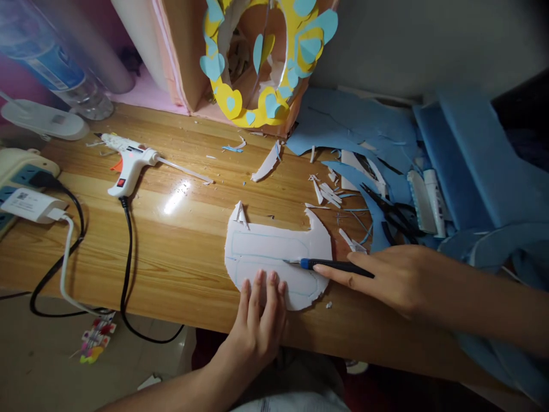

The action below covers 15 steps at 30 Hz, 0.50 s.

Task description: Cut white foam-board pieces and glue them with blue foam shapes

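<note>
A white foam board piece [270, 245] with two pointed corners lies flat near the table's front edge, marked with pale blue drawn lines. My left hand [261, 315] presses its outstretched fingertips on the board's lower edge. In my right hand [398, 277] is a craft knife [338, 266] with a dark handle and a blue collar. Its blade tip meets the board near the middle drawn line; how deep it goes I cannot tell. The right index finger lies along the handle.
A white glue gun [132, 163] with its cord lies at left, near a power strip [26, 171]. Behind stands a box with a yellow heart-decorated ring [235, 109]. White and blue scraps, black pliers [392, 214] and blue sheets [351, 123] cover the right side.
</note>
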Available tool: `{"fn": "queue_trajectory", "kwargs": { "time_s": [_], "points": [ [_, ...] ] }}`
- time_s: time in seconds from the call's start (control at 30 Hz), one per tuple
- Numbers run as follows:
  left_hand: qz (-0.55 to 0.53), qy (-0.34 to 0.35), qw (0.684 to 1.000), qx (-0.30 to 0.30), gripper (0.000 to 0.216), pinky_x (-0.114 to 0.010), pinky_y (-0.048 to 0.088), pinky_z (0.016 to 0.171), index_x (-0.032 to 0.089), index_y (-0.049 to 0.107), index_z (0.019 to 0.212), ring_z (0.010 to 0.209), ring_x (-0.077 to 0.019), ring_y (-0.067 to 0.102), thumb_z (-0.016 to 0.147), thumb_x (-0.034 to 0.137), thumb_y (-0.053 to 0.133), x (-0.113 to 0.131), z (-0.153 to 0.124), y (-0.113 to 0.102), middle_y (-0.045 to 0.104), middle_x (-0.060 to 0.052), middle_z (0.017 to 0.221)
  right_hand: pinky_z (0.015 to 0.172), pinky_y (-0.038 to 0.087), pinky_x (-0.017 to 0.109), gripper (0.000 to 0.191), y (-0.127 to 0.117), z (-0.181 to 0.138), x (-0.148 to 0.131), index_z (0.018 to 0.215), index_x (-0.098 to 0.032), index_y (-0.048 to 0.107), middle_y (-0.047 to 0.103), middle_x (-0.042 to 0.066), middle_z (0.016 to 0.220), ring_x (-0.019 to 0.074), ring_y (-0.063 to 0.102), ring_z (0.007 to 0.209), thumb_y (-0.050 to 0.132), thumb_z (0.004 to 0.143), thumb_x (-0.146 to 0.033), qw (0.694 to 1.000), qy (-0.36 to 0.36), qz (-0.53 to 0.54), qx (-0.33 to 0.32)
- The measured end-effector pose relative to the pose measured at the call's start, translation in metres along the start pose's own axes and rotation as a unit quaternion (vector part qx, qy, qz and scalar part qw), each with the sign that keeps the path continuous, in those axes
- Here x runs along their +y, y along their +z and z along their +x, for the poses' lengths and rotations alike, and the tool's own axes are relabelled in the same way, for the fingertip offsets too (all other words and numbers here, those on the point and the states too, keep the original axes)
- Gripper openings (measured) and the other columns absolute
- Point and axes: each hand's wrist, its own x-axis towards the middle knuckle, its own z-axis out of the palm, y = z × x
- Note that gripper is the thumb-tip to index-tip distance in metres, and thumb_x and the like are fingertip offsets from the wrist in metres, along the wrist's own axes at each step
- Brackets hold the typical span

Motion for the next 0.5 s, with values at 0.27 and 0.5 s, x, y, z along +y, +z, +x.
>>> {"fn": "queue_trajectory", "kwargs": {
  "time_s": [0.27,0.5],
  "points": [
    [-0.005,0.004,1.000,-0.003,0.043,-0.048,0.051,0.093,0.002,0.050,0.127,0.117,-0.0381,0.055,0.090,0.019,0.038,-0.001,0.001,-0.001,0.058,-0.019,0.128,0.052,0.047,0.026,0.080,0.003,-0.018,0.005,0.148,-0.029,0.017,0.066,0.008,0.108,0.0130,0.059,0.058,0.042,0.080,0.003,1.000,0.010,-0.005,-0.029],
    [-0.015,0.001,1.000,0.008,0.041,-0.048,0.052,0.090,0.001,0.054,0.123,0.113,-0.0376,0.058,0.090,0.015,0.036,-0.001,0.004,-0.001,0.061,-0.018,0.123,0.050,0.043,0.027,0.093,0.006,-0.028,0.007,0.149,-0.031,0.007,0.065,0.000,0.092,0.0130,0.056,0.054,0.047,0.073,0.007,0.999,0.026,0.016,-0.037]
  ]
}}
